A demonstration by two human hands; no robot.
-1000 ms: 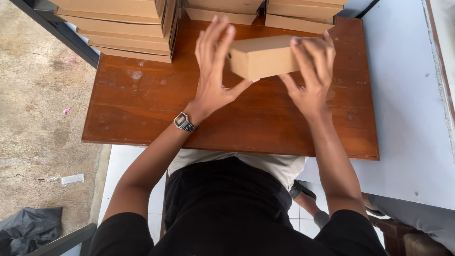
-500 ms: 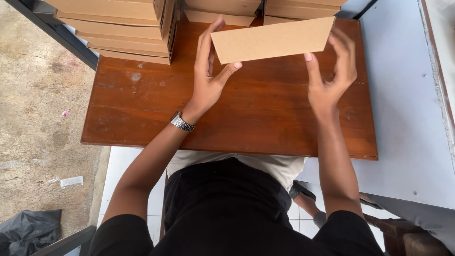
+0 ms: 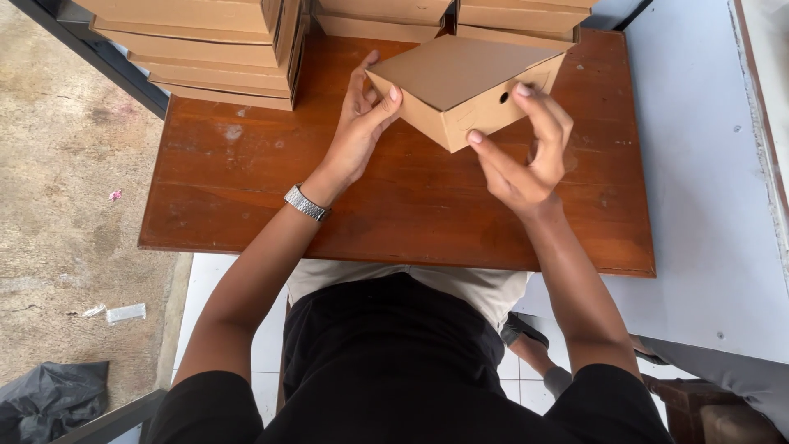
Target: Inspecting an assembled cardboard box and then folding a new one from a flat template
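Note:
A brown cardboard box (image 3: pixel 462 86) with a small round hole in one side is held above the wooden table (image 3: pixel 394 205), one corner turned toward me. My left hand (image 3: pixel 359 131), a metal watch on its wrist, grips the box's left end with thumb and fingers. My right hand (image 3: pixel 523 156) touches the near side with fingertips at the corner and by the hole, palm facing me.
Stacks of flat brown cardboard boxes (image 3: pixel 205 45) line the table's far edge, with more (image 3: pixel 460 16) at the back centre. A white surface (image 3: pixel 707 181) lies to the right. Bare concrete floor (image 3: pixel 66 205) with a black bag (image 3: pixel 49 395) is on the left.
The box was rotated in both hands, from a long side, to a flat broad face, to a corner pointing at me. Both hands shifted their grip.

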